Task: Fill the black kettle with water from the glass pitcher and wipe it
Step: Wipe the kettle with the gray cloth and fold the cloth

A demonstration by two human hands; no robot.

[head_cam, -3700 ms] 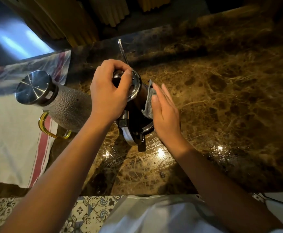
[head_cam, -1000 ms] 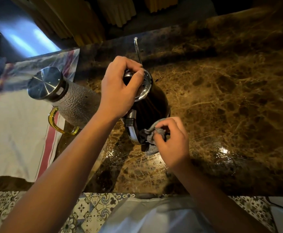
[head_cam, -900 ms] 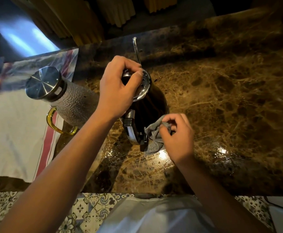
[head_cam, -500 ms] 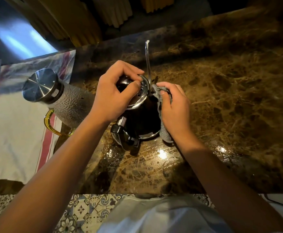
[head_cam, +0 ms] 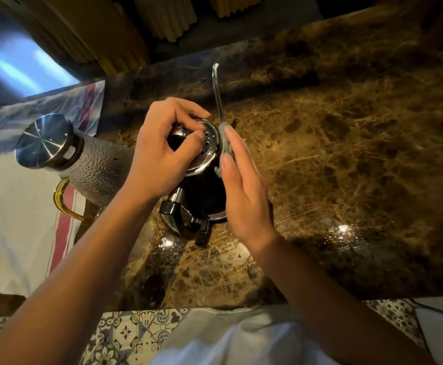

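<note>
The black kettle (head_cam: 202, 196) stands on the brown marble counter (head_cam: 346, 154), its thin gooseneck spout (head_cam: 217, 93) pointing away from me and its handle (head_cam: 180, 219) toward me. My left hand (head_cam: 162, 151) grips the perforated steel lid (head_cam: 208, 143) from above. My right hand (head_cam: 241, 191) lies flat against the kettle's right side, pressing a grey cloth (head_cam: 225, 143) onto it. Most of the cloth is hidden under my palm. The textured glass pitcher (head_cam: 91, 162), with steel cap and yellow handle, stands just left of the kettle.
A white towel with red stripes (head_cam: 17, 219) covers the counter on the left, under the pitcher. Wet streaks shine on the marble in front of the kettle (head_cam: 320, 227). Patterned floor tiles (head_cam: 125, 333) show below the counter's near edge.
My right hand has gone from bunching the cloth by the handle to wiping up the kettle's right side, and now lies flat. The kettle has turned slightly. My left hand stays on the lid.
</note>
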